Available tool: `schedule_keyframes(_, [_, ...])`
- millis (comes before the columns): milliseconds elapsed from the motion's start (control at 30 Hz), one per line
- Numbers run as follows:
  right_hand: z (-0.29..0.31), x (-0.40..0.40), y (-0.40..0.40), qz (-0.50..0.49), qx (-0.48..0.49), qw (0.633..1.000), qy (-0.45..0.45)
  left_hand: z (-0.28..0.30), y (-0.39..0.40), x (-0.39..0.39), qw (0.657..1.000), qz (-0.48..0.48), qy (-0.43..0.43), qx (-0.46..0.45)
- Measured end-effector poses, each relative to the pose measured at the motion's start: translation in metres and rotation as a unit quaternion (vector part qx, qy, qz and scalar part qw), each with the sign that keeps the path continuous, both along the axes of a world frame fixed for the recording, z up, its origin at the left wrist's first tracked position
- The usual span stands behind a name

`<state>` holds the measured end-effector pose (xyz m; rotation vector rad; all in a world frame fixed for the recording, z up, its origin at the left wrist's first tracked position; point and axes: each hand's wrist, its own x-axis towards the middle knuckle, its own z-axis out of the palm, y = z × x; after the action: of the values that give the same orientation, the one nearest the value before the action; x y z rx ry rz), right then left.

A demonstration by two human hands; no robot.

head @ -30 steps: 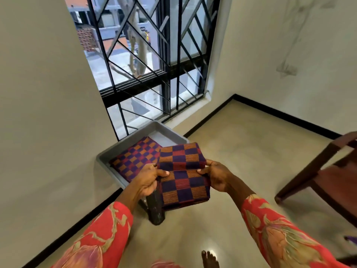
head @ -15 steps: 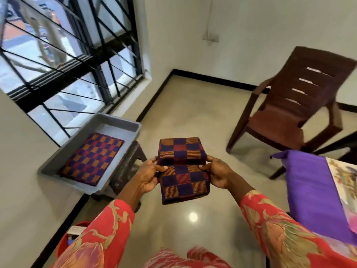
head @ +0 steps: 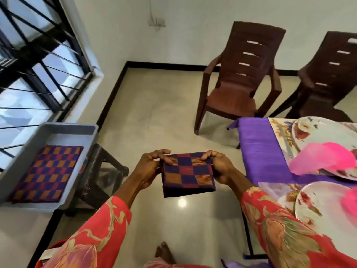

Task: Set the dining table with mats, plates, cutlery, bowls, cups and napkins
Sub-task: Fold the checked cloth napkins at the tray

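Observation:
A folded checked napkin (head: 188,174) in purple, red and orange hangs above the floor, held at chest height. My left hand (head: 149,167) pinches its top left corner and my right hand (head: 218,165) pinches its top right corner. A second checked napkin (head: 48,171) lies flat in a grey tray (head: 63,128) at the left. The dining table (head: 258,151) with a purple cloth stands at the right, bearing floral plates (head: 316,206) and pink bowls (head: 324,161).
The grey tray rests on a dark stool (head: 100,171) under the barred window (head: 34,70). Two brown plastic chairs (head: 241,74) stand beyond the table along the far wall. Shiny tiled floor (head: 154,113) lies between tray and table. My bare foot (head: 164,252) shows below.
My view has swung right from the window towards the table, which now shows plates and bowls. The napkin has been folded down to a smaller square; both hands still hold it.

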<state>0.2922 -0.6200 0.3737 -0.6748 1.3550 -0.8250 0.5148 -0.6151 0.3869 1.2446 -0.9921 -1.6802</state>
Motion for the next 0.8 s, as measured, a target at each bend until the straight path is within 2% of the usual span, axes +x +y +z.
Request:
schedule_keyframes(167, [-0.006,-0.041,0.031,-0.04,0.01,0.999,-0.012,0.001,0.017,-0.036,0.999,-0.044,0.018,0.026])
schedule_keyframes(400, [-0.008,-0.099,0.092,-0.151,0.025,0.974,-0.164,-0.001,0.06,-0.092,0.988,-0.067,0.11,0.089])
schedule_keyframes(567, [-0.002,-0.131,0.146,-0.113,-0.011,0.98,-0.166,0.001,0.102,-0.139,0.994,-0.078,0.056,0.052])
schedule_keyframes(733, [-0.002,-0.155,0.2,-0.11,-0.053,0.986,-0.113,-0.006,0.142,-0.17,0.983,-0.064,0.135,0.105])
schedule_keyframes(800, [-0.002,-0.165,0.22,-0.129,-0.087,0.985,-0.074,-0.011,0.161,-0.183,0.979,-0.106,0.129,0.12])
